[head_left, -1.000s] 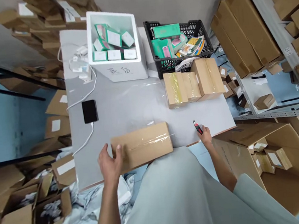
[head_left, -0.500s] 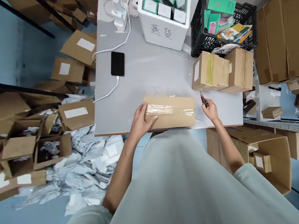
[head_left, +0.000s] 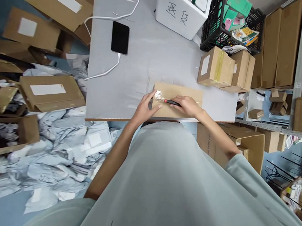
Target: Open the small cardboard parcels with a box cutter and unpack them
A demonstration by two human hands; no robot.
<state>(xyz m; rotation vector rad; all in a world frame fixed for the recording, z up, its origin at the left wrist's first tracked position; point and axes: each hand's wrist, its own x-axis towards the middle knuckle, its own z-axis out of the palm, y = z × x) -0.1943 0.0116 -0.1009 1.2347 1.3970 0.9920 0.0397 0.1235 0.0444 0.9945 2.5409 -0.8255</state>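
A long brown cardboard box (head_left: pixel 171 89), with shiny clear tape over its top, lies at the front edge of the table. My left hand (head_left: pixel 144 110) grips the box's left end, thumb on top and fingers round the far side. In my right hand (head_left: pixel 188 105) is a slim red-and-black utility knife (head_left: pixel 172 102), held low over the box. Its tip points left at the tape near my left hand; whether it cuts in, I cannot tell.
On the grey table (head_left: pixel 145 63) lie a phone (head_left: pixel 120 38) on a white cable and two taped boxes (head_left: pixel 216 66). Behind stand a white bin (head_left: pixel 180 12) and a black crate (head_left: pixel 213 23). Opened cartons (head_left: pixel 53 91) and crumpled packaging (head_left: pixel 56 166) cover the floor at left.
My right hand has brought the knife left, from beside the box to over its taped top. My left hand still grips the left end. The view has shifted and turned.
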